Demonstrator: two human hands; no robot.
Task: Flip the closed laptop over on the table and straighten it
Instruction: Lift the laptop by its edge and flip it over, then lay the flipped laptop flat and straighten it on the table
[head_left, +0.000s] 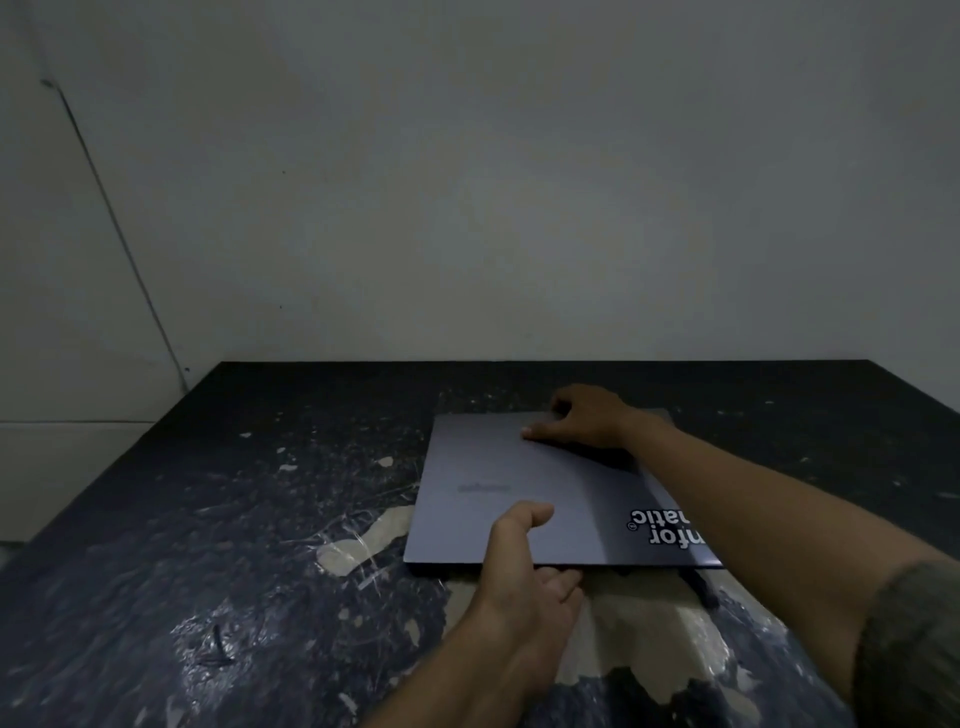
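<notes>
While the closed laptop (519, 488) lies on the table (208, 519) (lid up), both hands' fingers grip its edges.

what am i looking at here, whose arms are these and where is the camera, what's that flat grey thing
There is no machine here: the single picture comes from a camera worn on a person's head, looking forward and down, so the arms are the wearer's own. The flat grey thing is a closed laptop lying on a dark, scuffed table set against a pale wall. The left hand grips its near edge, thumb on top and fingers underneath. The right hand holds the far edge. A sticker with white lettering sits on the lid.
</notes>
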